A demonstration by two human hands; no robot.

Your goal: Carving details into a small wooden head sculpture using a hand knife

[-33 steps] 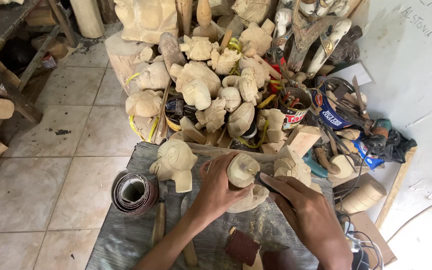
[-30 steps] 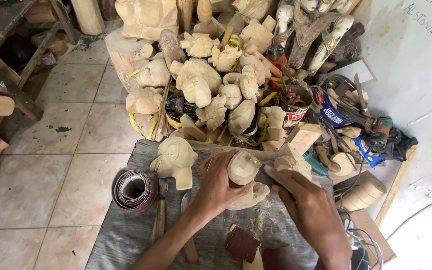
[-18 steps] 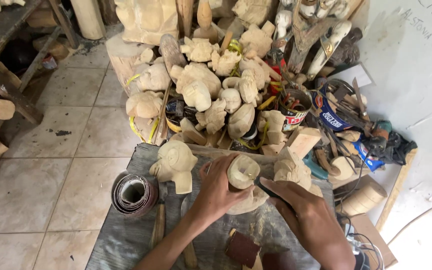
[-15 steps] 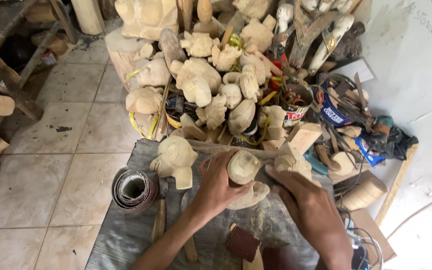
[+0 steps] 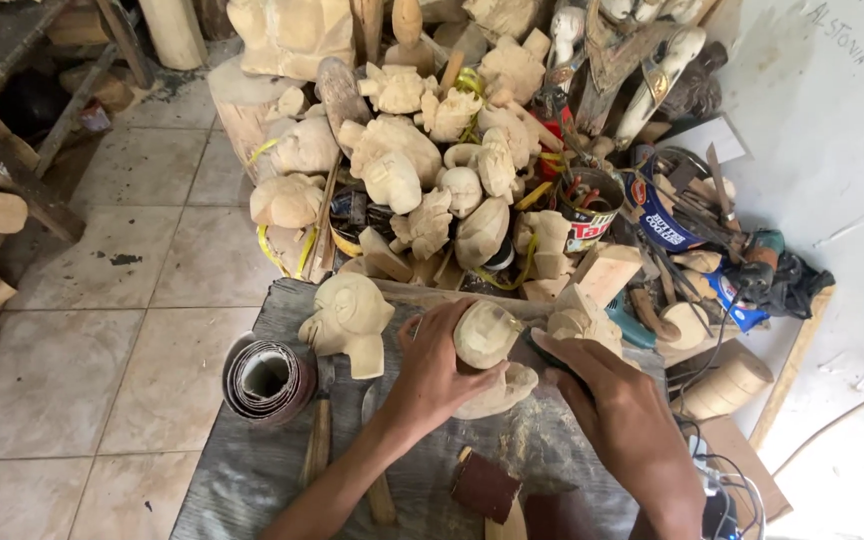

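Little has moved since the earlier frames: both hands stay on the same pale wooden carving point(image 5: 487, 355), and the right hand has only shifted slightly back and forth along its right side.

Nearest the camera, a dark reddish scrap of sandpaper point(image 5: 484, 487) lies on the grey surface point(image 5: 242, 480), close to the bottom edge of the view. Two wooden tool handles point(image 5: 317, 452) lie lengthwise just left of the left forearm. A coiled roll of sandpaper point(image 5: 267, 378) sits at the surface's left edge, partly overhanging it.

The left hand point(image 5: 437, 372) is wrapped around the carving from the left, its grip closed firmly on it, fingers curled over the front. The right hand point(image 5: 607, 395) presses against the carving's right side with a closed grip on a dark, thin tool point(image 5: 542, 352); the tool is mostly hidden by the fingers. The carving stands near the middle of the surface, a little right of centre.

Just left of it stands another pale carved figure point(image 5: 350, 320), apart from the hands, with a narrow gap between them. A third pale carving point(image 5: 580, 322) stands just beyond the right hand.

Past the surface's far edge, a dense heap of unfinished carvings point(image 5: 422, 170) fills the middle. To the right, tins and loose tools point(image 5: 672, 215) crowd against a white wall. To the left, bare tiled floor point(image 5: 102, 330) offers the only open room.
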